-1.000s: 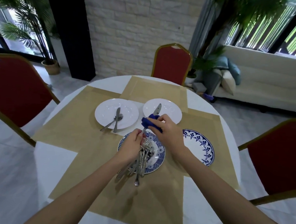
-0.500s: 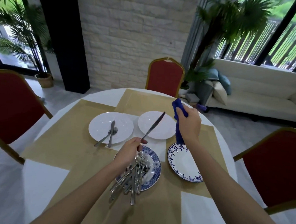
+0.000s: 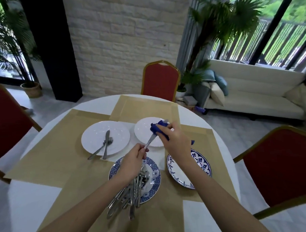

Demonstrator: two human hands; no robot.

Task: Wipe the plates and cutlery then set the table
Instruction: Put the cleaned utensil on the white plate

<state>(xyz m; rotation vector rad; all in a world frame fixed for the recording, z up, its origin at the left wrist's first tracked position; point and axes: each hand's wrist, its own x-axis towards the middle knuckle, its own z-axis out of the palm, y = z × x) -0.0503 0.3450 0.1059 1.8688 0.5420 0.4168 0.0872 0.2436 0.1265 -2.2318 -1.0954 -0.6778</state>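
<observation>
I am looking down on a round desk under a white cloth, with tan mats laid across it at angles. Four plates sit on the mats. Far left is a plain white plate with a table knife and a spoon crossed on it, their handles reaching over the near rim. To its right is a second white plate. Nearer to me is a blue patterned plate carrying a loose heap of cutlery, whose handles fan out over the near edge onto the mat. Just right of it is a white plate with a blue border, partly under my right forearm. Over the second white plate I hold one knife, steel, slanting up and away to the right. A blue cloth is bunched round its blade, and the tip just shows past the cloth. My left hand hangs above the patterned plate, knuckles up, fingers curled tight round the end of the knife's handle. My right hand reaches in from the right, wrist bent, fingers pinching the cloth closed over the blade, with a tail of cloth hanging out behind the palm.
</observation>
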